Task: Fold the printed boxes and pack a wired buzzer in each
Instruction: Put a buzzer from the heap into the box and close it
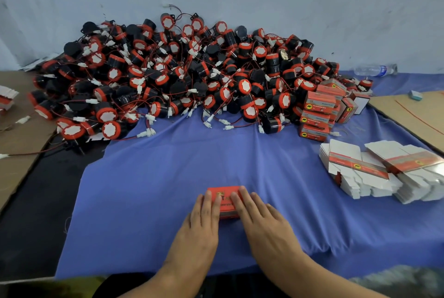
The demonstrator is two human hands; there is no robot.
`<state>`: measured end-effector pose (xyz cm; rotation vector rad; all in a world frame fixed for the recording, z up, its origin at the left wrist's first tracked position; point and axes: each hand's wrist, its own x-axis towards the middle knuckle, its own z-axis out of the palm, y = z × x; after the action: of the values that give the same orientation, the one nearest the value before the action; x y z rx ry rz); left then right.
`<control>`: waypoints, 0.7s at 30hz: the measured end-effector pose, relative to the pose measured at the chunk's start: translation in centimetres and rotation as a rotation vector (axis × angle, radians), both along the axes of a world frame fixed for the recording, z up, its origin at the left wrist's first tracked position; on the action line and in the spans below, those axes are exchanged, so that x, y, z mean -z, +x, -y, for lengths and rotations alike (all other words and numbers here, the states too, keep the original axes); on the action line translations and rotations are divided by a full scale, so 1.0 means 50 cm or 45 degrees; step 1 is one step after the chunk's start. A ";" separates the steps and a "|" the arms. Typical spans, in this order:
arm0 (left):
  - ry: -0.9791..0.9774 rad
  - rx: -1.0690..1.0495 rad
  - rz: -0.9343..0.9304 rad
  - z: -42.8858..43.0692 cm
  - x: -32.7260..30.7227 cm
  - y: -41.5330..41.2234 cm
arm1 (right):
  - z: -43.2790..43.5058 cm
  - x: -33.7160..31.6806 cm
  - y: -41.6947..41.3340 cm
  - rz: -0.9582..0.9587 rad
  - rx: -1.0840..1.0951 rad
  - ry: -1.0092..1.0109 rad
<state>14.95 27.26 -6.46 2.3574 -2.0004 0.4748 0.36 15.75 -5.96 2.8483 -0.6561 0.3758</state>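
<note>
A red printed box [225, 202] lies flat on the blue cloth [168, 189] near the front middle. My left hand [203, 218] presses its left side with straight fingers. My right hand [260, 216] presses its right side the same way. A big heap of black-and-red wired buzzers [173, 76] with white plugs fills the back of the cloth. Several folded red boxes [319, 115] are stacked at the heap's right end. Two stacks of flat unfolded box blanks [374, 170] lie at the right.
Brown cardboard sheets lie at the left [14, 143] and far right [413, 112]. A clear water bottle [374, 69] lies against the wall at the back right. More flat blanks [7, 99] sit at the far left edge. A pale wall stands behind the heap.
</note>
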 end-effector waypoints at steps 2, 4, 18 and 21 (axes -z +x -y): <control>0.160 -0.057 -0.184 0.002 -0.007 -0.020 | -0.016 -0.015 0.010 -0.062 0.119 0.130; 0.273 -0.118 -0.444 0.007 -0.008 -0.022 | -0.020 -0.027 0.012 -0.083 0.226 0.298; -0.448 -0.117 -1.692 0.210 -0.083 -0.042 | 0.065 -0.079 0.022 0.770 0.516 0.902; -0.382 -0.077 -1.882 0.308 -0.106 -0.059 | 0.142 -0.093 0.028 0.758 0.656 0.926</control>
<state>12.03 11.84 -1.15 1.5916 -1.0013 -0.7343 1.74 8.66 -1.29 2.9798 -1.9271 1.0890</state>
